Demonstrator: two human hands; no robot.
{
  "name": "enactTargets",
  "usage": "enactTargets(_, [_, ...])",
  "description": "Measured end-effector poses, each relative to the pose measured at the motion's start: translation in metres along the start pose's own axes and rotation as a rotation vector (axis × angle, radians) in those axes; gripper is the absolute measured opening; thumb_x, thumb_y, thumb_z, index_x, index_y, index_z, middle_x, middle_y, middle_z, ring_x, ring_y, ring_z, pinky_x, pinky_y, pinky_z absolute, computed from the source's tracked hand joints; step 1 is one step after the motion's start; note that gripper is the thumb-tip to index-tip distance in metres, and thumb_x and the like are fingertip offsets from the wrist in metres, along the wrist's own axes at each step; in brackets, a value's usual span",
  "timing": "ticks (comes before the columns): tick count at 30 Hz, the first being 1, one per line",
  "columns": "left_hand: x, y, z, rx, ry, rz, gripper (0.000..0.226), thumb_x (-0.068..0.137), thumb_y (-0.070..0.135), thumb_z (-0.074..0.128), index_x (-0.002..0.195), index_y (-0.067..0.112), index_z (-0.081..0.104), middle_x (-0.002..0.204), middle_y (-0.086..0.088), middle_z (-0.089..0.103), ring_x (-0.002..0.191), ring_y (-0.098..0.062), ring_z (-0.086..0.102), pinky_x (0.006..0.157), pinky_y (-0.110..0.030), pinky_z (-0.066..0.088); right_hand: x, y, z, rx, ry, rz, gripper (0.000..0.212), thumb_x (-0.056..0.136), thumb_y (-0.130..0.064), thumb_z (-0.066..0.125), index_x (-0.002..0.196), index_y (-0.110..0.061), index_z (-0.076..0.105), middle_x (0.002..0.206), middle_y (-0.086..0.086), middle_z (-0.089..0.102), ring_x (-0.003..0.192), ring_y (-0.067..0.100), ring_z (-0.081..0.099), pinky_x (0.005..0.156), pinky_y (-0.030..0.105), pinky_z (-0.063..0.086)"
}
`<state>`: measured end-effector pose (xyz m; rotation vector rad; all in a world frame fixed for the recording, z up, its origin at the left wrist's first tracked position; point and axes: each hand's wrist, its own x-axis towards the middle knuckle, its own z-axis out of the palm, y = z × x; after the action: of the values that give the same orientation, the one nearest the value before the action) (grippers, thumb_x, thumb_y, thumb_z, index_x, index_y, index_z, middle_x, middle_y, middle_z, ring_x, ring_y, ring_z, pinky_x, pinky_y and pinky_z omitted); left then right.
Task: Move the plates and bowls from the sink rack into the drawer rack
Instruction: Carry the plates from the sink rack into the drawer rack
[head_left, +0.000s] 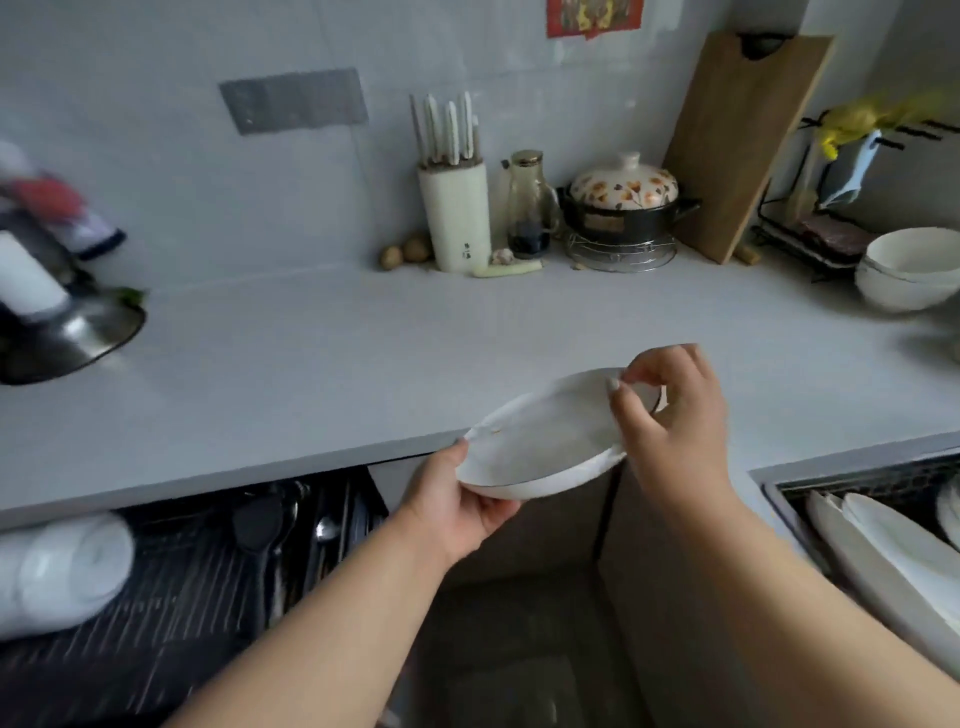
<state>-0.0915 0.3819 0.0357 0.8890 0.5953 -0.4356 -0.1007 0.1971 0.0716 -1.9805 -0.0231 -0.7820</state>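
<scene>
Nearest, the open drawer rack (171, 597) at lower left holds white bowls (62, 571) lying on their sides beside dark utensils (291, 525). At lower right, plates (883, 540) stand in the sink rack (857, 483). Above the tabletop (363, 353) edge, a tilted white plate (540, 441) is held by both hands: the left hand (457, 509) has its fingers curled under the near rim, and the right hand (675, 410) pinches the far rim. Farther back stand stacked bowls (909, 270) and a knife block (454, 213).
</scene>
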Motion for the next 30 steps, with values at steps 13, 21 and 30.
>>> enactTargets(13, [-0.101, 0.086, -0.260, -0.082, 0.311, 0.208, 0.037, 0.102, 0.040, 0.040, 0.107, 0.009, 0.058, 0.084, -0.013, 0.066, 0.072, -0.026, 0.064, 0.042, -0.027, 0.053, -0.105, -0.152, 0.200, 0.580, -0.709, 1.045, 0.015, 0.094, -0.019, 0.045, 0.092, -0.011, 0.057, 0.086, 0.019, 0.063, 0.076, 0.033, 0.062, 0.073, 0.045, 0.053])
enactTargets(21, [-0.145, 0.114, -0.398, 0.043, 0.581, 0.307, 0.037, 0.102, 0.041, 0.040, 0.109, 0.011, 0.060, 0.097, -0.012, 0.071, 0.086, -0.025, 0.068, 0.077, -0.042, 0.056, -0.174, -0.216, 0.304, 0.523, -0.813, 1.005, 0.013, 0.092, -0.014, 0.046, 0.085, -0.009, 0.057, 0.077, 0.019, 0.058, 0.070, 0.033, 0.059, 0.061, 0.041, 0.052])
enactTargets(30, [-0.147, 0.153, -0.495, 0.418, 0.765, 0.412, 0.046, 0.104, 0.040, 0.030, 0.144, 0.021, 0.040, 0.143, 0.002, 0.042, 0.133, -0.022, 0.040, 0.105, -0.035, 0.030, -0.212, -0.224, 0.424, 0.376, -0.890, 0.937, 0.014, 0.094, -0.017, 0.048, 0.096, -0.005, 0.055, 0.080, 0.019, 0.061, 0.068, 0.032, 0.062, 0.066, 0.044, 0.056])
